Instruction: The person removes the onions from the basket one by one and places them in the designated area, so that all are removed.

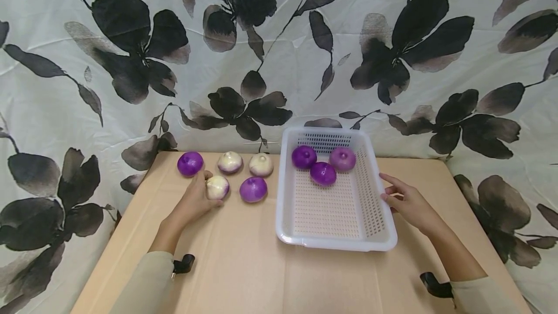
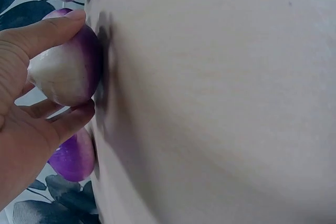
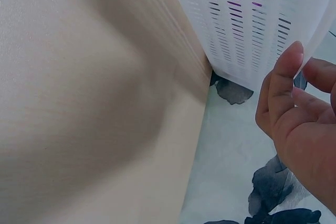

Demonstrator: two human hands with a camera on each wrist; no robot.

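Observation:
My left hand [image 1: 197,197] holds a white-and-purple onion [image 1: 217,188] on the left of the table. Up close in the left wrist view, the thumb lies over one side of this onion [image 2: 65,74] and the fingers curl round the other. Beside it on the table are a purple onion [image 1: 190,164], another purple onion [image 1: 253,189] and two pale onions [image 1: 230,162]. On the right, my right hand [image 1: 407,202] pinches the side rim of a white plastic basket [image 1: 335,245]; the right wrist view shows thumb and fingers at its edge [image 3: 315,45]. Three purple onions [image 1: 323,173] lie in the basket's far part.
The light wooden table [image 1: 244,275] ends at its back edge against a white cloth [image 1: 305,62] printed with dark flowers. Slotted walls surround the basket. Small black wrist mounts [image 1: 184,263] stick out by both sleeves.

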